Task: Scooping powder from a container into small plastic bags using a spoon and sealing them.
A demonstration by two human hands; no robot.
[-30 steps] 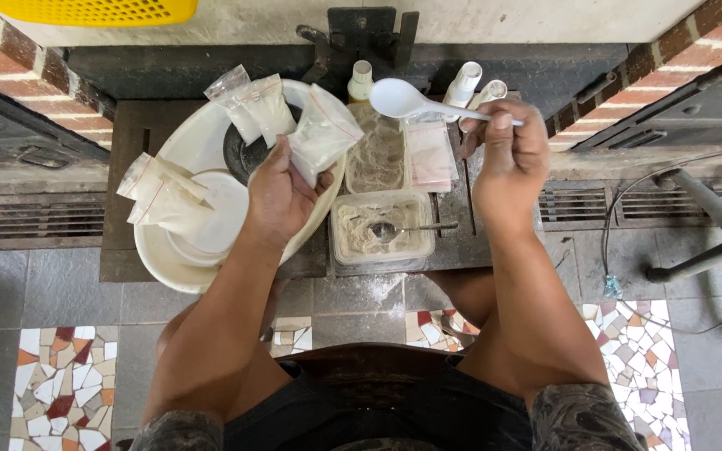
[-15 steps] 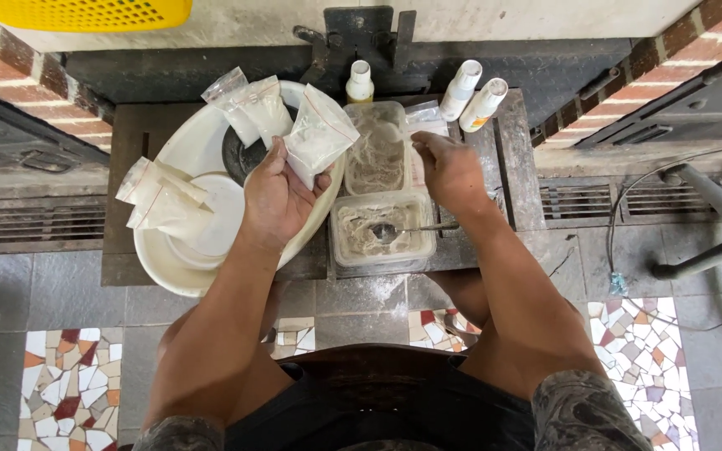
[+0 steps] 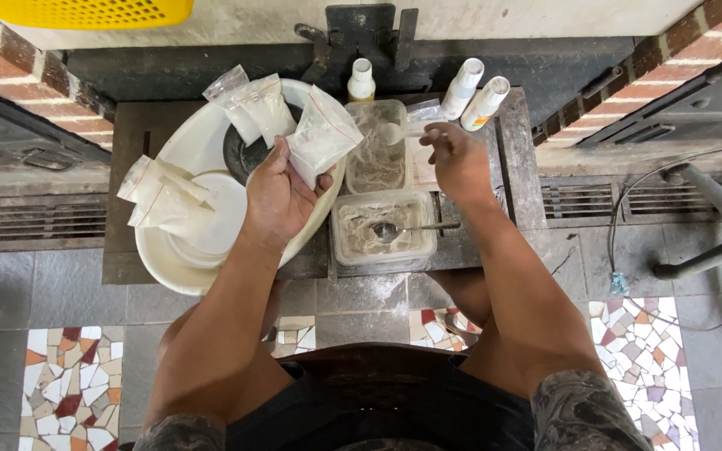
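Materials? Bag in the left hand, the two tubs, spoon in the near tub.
Bag in left hand: thin clear plastic film, white powder shows through.
Far tub and near tub: translucent rigid plastic, dusty.
Spoon: grey sheen, probably metal.

A clear powder-filled pouch (image 3: 321,138) is held upper centre; similar pouches (image 3: 248,104) lie behind it, more (image 3: 160,196) at left. Three white bottles (image 3: 471,93) stand at the top.
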